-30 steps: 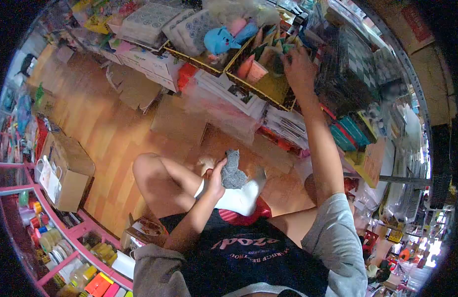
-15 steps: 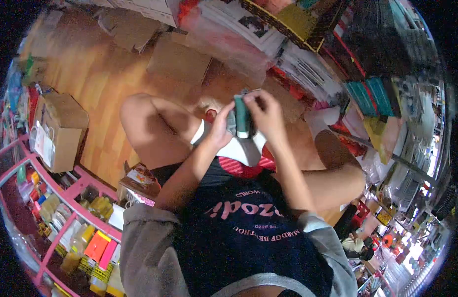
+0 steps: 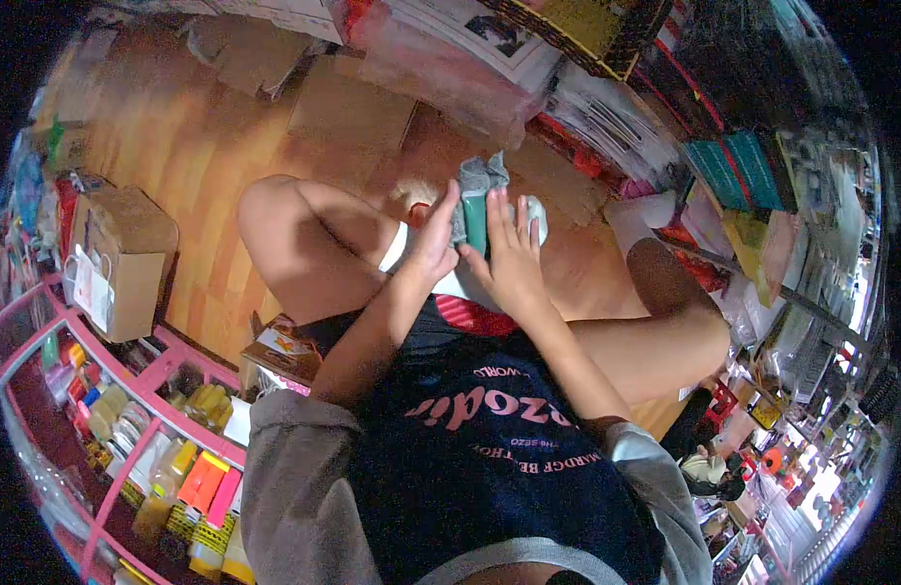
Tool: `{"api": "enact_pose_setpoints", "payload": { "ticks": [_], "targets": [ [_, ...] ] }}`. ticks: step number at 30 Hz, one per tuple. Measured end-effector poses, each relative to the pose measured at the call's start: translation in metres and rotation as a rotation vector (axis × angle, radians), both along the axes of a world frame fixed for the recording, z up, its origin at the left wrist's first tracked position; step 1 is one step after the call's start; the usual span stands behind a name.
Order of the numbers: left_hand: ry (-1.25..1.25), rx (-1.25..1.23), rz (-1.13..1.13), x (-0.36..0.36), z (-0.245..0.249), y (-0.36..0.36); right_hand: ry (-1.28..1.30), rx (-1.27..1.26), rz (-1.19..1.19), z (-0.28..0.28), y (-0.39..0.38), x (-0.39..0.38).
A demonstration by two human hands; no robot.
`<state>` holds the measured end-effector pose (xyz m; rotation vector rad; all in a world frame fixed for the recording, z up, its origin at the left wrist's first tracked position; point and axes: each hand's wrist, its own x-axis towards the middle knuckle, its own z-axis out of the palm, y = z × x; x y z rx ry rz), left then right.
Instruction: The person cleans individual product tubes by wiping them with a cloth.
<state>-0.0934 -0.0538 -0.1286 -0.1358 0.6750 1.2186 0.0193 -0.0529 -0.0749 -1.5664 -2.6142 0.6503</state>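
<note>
A green object (image 3: 475, 222) with grey, crumpled wrapping (image 3: 483, 175) at its far end is held upright between my hands, above my lap. My left hand (image 3: 437, 237) presses along its left side, where more grey wrapping shows. My right hand (image 3: 512, 249) lies on its right side with the fingers stretched out and pointing away from me. Something white and red (image 3: 470, 310) lies under my hands on my lap. What the wrapping encloses cannot be made out.
A cardboard box (image 3: 134, 263) stands on the wooden floor at left. Pink-framed shelves (image 3: 138, 390) with colourful goods fill the lower left. Flattened cardboard (image 3: 353, 112) lies ahead. Teal packs (image 3: 738, 171) sit on the right, and a yellow-edged tray (image 3: 592, 34) is at the top.
The right hand's fingers have gone from bent at the top of the green object to flat along its side. More grey wrapping now shows at the far end.
</note>
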Motion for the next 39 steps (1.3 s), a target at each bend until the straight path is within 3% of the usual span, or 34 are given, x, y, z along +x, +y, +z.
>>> {"api": "enact_pose_setpoints", "payload": {
  "ticks": [1, 3, 5, 9, 11, 12, 13, 15, 16, 18, 19, 22, 23, 25, 27, 29, 30, 34, 39],
  "targets": [
    [0.060, 0.053, 0.004, 0.000, 0.004, 0.000, 0.000, 0.002, 0.001, -0.004, 0.002, 0.000],
    [0.109, 0.078, -0.010, 0.002, 0.003, 0.005, 0.283, -0.071, -0.144, -0.013, 0.010, -0.001],
    [0.123, 0.244, 0.015, 0.000, 0.003, 0.006, 0.296, -0.073, -0.162, -0.018, 0.018, -0.003],
    [0.087, 0.110, -0.012, 0.004, 0.001, 0.002, 0.500, -0.034, -0.292, -0.032, 0.049, 0.004],
    [0.084, 0.108, 0.017, 0.002, -0.004, 0.003, 0.650, -0.239, -0.552, -0.032, 0.070, 0.016],
    [0.035, 0.072, 0.058, -0.002, -0.003, 0.007, 1.039, -0.573, -0.851, -0.017, 0.074, 0.013],
    [-0.017, 0.035, 0.096, -0.006, -0.001, 0.008, 1.365, -0.742, -0.954, -0.008, 0.073, 0.014],
    [-0.058, 0.057, 0.108, -0.011, -0.003, 0.009, 1.668, -0.944, -0.929, -0.011, 0.077, 0.029],
    [-0.038, 0.066, 0.193, -0.012, -0.008, 0.011, 1.663, -0.940, -0.928, -0.011, 0.074, 0.031],
    [-0.009, 0.081, 0.263, -0.010, -0.006, 0.013, 1.912, -1.065, -0.800, -0.009, 0.061, 0.031],
    [-0.008, 0.080, 0.265, -0.009, -0.006, 0.013, 1.831, -1.046, -0.668, -0.008, 0.055, 0.029],
    [-0.052, 0.161, 0.114, -0.006, -0.013, 0.008, 1.582, -1.129, -0.609, 0.006, 0.042, 0.012],
    [-0.050, 0.155, 0.109, -0.006, -0.017, 0.006, 1.525, -1.139, -0.696, 0.006, 0.039, 0.006],
    [0.057, 0.208, 0.052, -0.005, -0.011, 0.006, 1.103, -0.908, -0.670, -0.003, 0.038, 0.002],
    [0.086, 0.169, 0.084, 0.001, -0.008, 0.006, 1.105, -0.875, -0.715, -0.014, 0.032, -0.003],
    [0.032, 0.006, 0.154, 0.005, -0.013, 0.006, 0.850, -0.277, -0.468, -0.035, 0.027, -0.006],
    [0.012, 0.006, 0.145, 0.004, -0.015, 0.005, 0.809, -0.087, -0.461, -0.035, 0.027, -0.009],
    [-0.043, 0.063, 0.123, 0.001, -0.015, 0.003, 0.740, 0.002, -0.512, -0.034, 0.028, -0.014],
    [0.001, 0.050, 0.052, 0.002, 0.003, 0.008, 0.808, -0.187, -0.710, -0.041, 0.036, -0.010]
  ]
}}
